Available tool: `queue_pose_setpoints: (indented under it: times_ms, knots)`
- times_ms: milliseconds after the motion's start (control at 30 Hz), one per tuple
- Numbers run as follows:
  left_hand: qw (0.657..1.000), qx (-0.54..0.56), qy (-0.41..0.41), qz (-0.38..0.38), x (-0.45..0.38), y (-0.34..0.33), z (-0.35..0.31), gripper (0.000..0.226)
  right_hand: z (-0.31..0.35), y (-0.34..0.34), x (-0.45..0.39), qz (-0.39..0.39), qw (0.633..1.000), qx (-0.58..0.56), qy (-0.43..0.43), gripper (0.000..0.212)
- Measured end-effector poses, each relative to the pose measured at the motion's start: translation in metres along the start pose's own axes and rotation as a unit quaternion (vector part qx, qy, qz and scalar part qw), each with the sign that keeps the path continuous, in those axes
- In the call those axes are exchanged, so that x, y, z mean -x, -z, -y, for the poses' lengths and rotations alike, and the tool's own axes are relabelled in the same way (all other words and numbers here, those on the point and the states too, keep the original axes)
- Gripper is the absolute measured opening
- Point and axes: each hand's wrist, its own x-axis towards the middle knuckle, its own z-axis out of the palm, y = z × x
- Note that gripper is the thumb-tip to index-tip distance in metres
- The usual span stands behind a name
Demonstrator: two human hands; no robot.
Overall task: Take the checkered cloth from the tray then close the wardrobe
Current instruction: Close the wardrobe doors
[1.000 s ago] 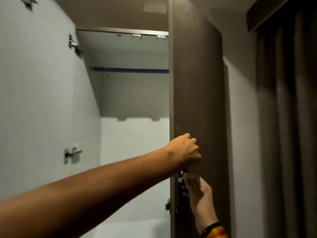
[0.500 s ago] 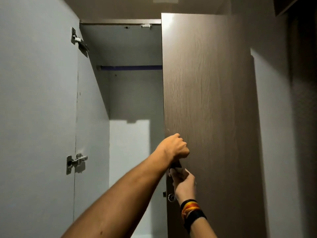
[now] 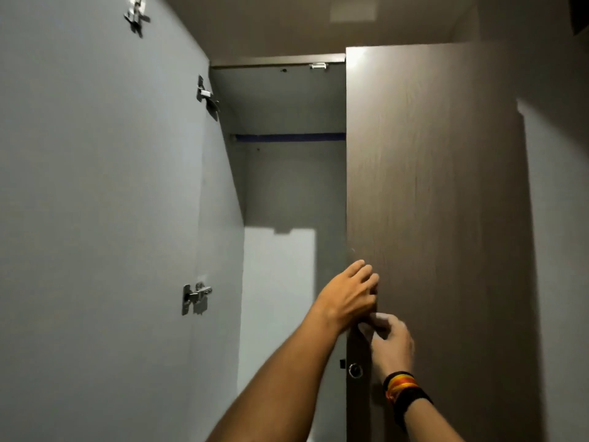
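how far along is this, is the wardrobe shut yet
Not shut yet. No cloth or tray is in view, so I cannot confirm that step. In hand: the left hand and right hand are both at the edge of the brown right door, near its lock; whether either has a grip on it is unclear. Left: a gap still shows the inside of the wardrobe, and the grey left door stands wide open.

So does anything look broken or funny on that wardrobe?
Nothing looks broken. The brown door hangs straight, and both hands are at its edge above the round lock. The left door stands wide open, its metal hinges showing. No checkered cloth or tray shows.
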Motion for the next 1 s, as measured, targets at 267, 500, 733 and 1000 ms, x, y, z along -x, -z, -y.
queue_pose_setpoints:
  times_ms: [267, 500, 733, 1000]
  knots:
    - [0.846, 0.248, 0.453, -0.131, 0.132, 0.028, -0.01, 0.074, 0.1, 0.031, 0.007, 0.053, 0.838, 0.381, 0.386, 0.059]
    - [0.601, 0.218, 0.687, -0.345, 0.258, 0.096, 0.014, 0.071, 0.278, -0.038, 0.088, 0.083, 0.684, 0.256, 0.678, 0.044]
    - [0.516, 0.236, 0.737, -0.368, 0.347, 0.13, 0.037, 0.065, 0.382, -0.117, 0.236, 0.14, 0.463, 0.27, 0.832, 0.04]
    - [0.424, 0.392, 0.758, -0.303, 0.382, 0.145, 0.039, 0.043, 0.382, -0.148, 0.273, 0.201, 0.432, 0.482, 0.736, 0.031]
